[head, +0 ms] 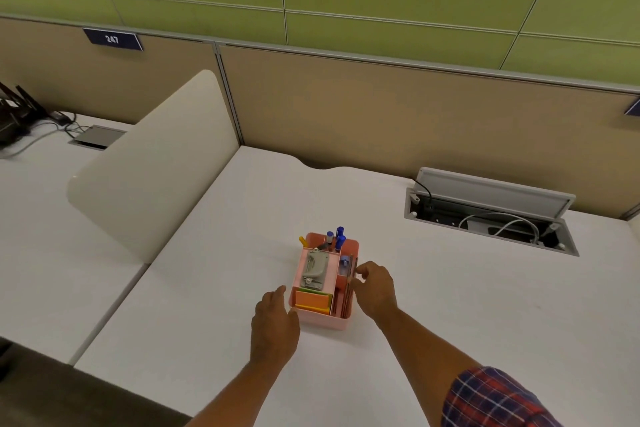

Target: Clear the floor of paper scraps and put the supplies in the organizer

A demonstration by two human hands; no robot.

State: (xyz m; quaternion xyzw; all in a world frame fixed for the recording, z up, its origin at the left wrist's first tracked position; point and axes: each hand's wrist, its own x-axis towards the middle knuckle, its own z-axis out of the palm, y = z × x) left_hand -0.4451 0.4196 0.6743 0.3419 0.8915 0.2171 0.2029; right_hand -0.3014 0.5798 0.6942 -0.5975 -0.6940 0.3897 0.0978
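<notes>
On a smooth white desk (450,305), a pink plastic organizer (323,282) sits with its long axis running away from the person, markers upright at its far end, a grey hole punch in the middle and orange notes nearest. The left hand (275,319) rests loosely spread against its near-left corner; the right hand (375,289) pinches thin brown sticks (349,291) in the right slot. A partition plate (112,39) reads "247".
</notes>
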